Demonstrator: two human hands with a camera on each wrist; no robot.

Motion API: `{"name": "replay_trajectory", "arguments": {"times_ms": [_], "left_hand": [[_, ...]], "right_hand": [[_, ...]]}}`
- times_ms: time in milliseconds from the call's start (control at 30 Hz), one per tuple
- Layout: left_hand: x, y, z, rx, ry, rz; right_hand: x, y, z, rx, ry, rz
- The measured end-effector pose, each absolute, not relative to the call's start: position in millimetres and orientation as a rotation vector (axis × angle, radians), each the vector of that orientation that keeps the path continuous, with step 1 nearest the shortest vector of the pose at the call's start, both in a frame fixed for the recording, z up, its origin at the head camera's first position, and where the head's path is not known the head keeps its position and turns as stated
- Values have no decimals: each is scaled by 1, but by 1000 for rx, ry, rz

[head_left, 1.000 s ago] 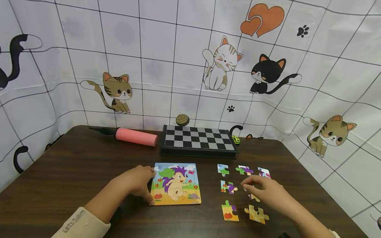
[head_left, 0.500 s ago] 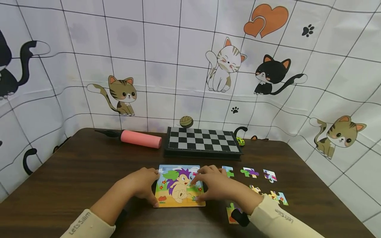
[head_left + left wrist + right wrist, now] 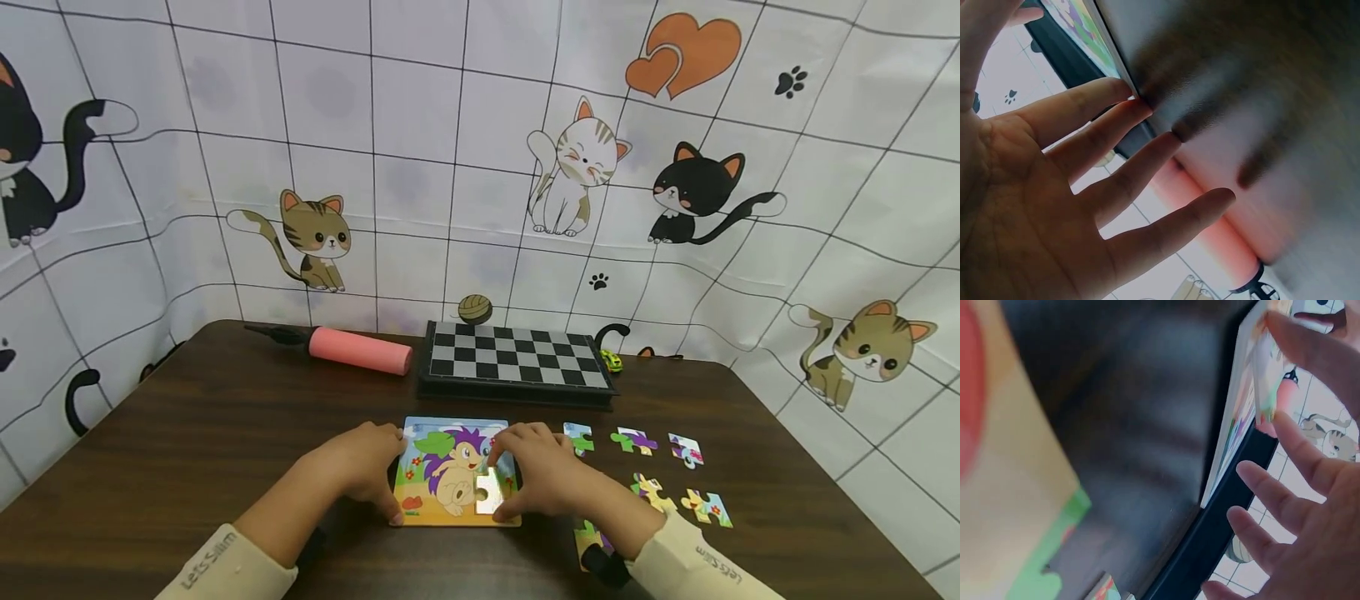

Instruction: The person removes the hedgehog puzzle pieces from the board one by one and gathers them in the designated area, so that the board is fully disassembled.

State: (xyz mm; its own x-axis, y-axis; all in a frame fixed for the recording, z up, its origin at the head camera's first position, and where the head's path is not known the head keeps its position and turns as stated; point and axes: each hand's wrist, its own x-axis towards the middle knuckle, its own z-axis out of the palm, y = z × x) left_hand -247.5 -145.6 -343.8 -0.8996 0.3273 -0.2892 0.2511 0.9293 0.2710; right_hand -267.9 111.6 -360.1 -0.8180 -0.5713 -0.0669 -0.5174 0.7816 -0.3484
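A square puzzle board (image 3: 420, 492) with a hedgehog picture lies on the table. My left hand (image 3: 363, 467) is at its left edge; in the left wrist view its fingers (image 3: 1129, 187) are nearly straight and spread, some tips right at the board's edge. My right hand (image 3: 543, 471) pinches a jigsaw piece (image 3: 490, 492) between thumb and index finger over the board's lower right part. Light glares off the piece and hides its picture. In the right wrist view that piece (image 3: 1266, 384) stands tilted against the board's face, the other fingers (image 3: 1272, 494) held apart from it.
Several loose jigsaw pieces (image 3: 686, 450) lie on the table at the right, some partly hidden by my right arm. Behind the board stands a black-and-white checkered box (image 3: 517, 358). A pink pump (image 3: 360, 350) lies at the back left, a small green toy (image 3: 611, 362) beside the box.
My right hand has come left from over the loose pieces to the board, bringing a jigsaw piece, which now tilts and glints. My left hand stays at the board's left edge.
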Motion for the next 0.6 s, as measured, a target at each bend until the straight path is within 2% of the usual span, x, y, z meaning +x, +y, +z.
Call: {"name": "replay_trajectory", "arguments": {"times_ms": [167,400,600], "left_hand": [[-248,-144,-345,434,2756,313],[-249,-145,-348,445,2765,314],[-249,-146,-349,453,2762,329]], "right_hand": [[-261,115,-358,-884,2847,-604],[-259,119,-353,-835,2648,-1032],[-255,153,-360,-479,2262,-1512]]}}
